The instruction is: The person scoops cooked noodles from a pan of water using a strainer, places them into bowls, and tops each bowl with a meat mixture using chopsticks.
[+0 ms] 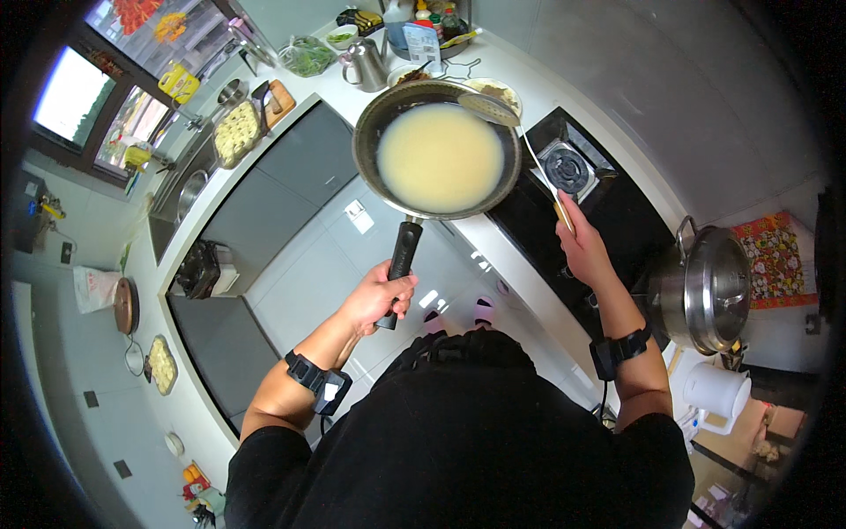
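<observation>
My left hand (pixel 380 297) grips the black handle (pixel 404 251) of a deep frying pan (pixel 368 155), which is held up off the hob. Cloudy, pale yellow liquid (pixel 441 159) fills much of the pan. In my right hand (pixel 581 244) is the handle of a perforated skimmer (pixel 489 109). Its round head lies over the pan's far right rim; whether it touches the rim I cannot tell. To the right of the pan is a bare burner (pixel 566 168) on the black gas hob (pixel 608 225). Partly behind the skimmer head stands a plate (pixel 512 92) of food.
A lidded steel pot (pixel 707 291) stands at the right of the hob. Along the back counter are a steel jug (pixel 365 65), a bowl of dark food (pixel 410 74) and condiment bottles (pixel 453 23). A tray of pale pieces (pixel 236 134) sits by the sink (pixel 178 192).
</observation>
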`<state>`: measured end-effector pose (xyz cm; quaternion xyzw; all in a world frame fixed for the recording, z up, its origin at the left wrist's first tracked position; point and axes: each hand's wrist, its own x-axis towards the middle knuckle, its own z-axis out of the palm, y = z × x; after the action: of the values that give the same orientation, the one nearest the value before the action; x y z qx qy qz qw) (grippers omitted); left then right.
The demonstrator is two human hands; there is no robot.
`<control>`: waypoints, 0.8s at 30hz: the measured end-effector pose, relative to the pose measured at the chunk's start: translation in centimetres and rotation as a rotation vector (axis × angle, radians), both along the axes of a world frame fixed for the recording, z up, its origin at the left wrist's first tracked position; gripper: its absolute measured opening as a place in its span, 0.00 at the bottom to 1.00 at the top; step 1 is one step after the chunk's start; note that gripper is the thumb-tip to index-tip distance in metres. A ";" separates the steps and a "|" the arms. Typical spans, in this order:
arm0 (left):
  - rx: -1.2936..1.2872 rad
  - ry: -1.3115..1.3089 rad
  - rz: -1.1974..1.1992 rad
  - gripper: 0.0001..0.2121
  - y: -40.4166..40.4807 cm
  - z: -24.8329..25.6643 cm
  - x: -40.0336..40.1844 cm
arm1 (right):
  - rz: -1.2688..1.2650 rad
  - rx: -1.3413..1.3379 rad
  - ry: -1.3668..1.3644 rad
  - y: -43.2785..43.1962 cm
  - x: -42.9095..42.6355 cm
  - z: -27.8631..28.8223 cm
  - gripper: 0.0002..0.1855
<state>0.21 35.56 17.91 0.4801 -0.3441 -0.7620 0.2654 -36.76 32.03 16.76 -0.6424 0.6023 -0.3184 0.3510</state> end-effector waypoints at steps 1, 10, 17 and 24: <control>0.000 -0.009 0.011 0.08 0.5 0.2 0.3 | 0.027 -0.021 -0.018 -0.7 0.3 -0.3 0.27; 0.022 -0.032 0.321 0.06 3.7 -1.4 1.2 | 0.190 0.020 -0.111 -4.5 2.8 -1.3 0.28; 0.021 -0.020 0.431 0.07 3.7 -2.8 0.5 | 0.257 -0.098 -0.082 -6.8 3.5 -2.3 0.28; 0.012 -0.070 0.442 0.07 3.0 -3.2 0.3 | 0.291 -0.027 -0.102 -7.7 3.6 -1.8 0.27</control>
<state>0.47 38.53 14.74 0.5714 -0.2348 -0.6705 0.4109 -33.17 24.29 15.00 -0.7106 0.4798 -0.3045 0.4148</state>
